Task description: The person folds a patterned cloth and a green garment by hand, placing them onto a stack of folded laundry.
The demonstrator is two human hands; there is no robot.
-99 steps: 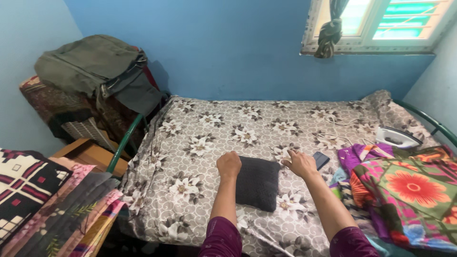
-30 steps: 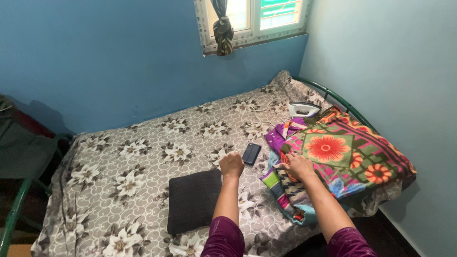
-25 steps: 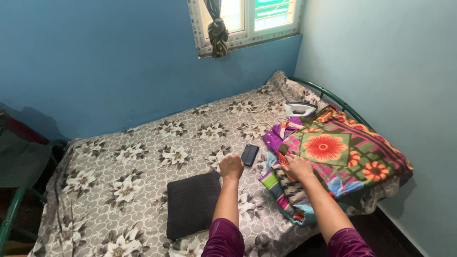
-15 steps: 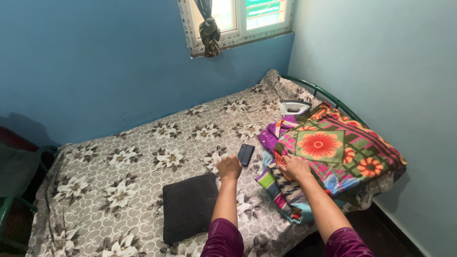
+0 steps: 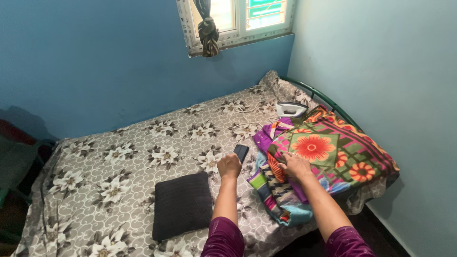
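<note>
My left hand [image 5: 229,165] is a closed fist hovering over the floral bedsheet [image 5: 133,162], just in front of a dark phone [image 5: 241,153] and to the right of a folded dark grey cloth [image 5: 182,204]. It holds nothing. My right hand [image 5: 295,165] rests on the edge of a pile of bright clothes [image 5: 328,157], its fingers pressed into the striped and purple fabric at the pile's left side. The top piece has a big red flower print.
A white clothes iron [image 5: 291,109] with its cord lies on the bed behind the pile. A green metal bed rail [image 5: 328,101] runs along the right side by the pale wall. A window with a knotted curtain [image 5: 207,29] is above the bed.
The view has swung right, from the bed's left side to its right. My right hand moved from beside the phone onto the clothes pile and grips its edge; the left fist left the grey cloth.
</note>
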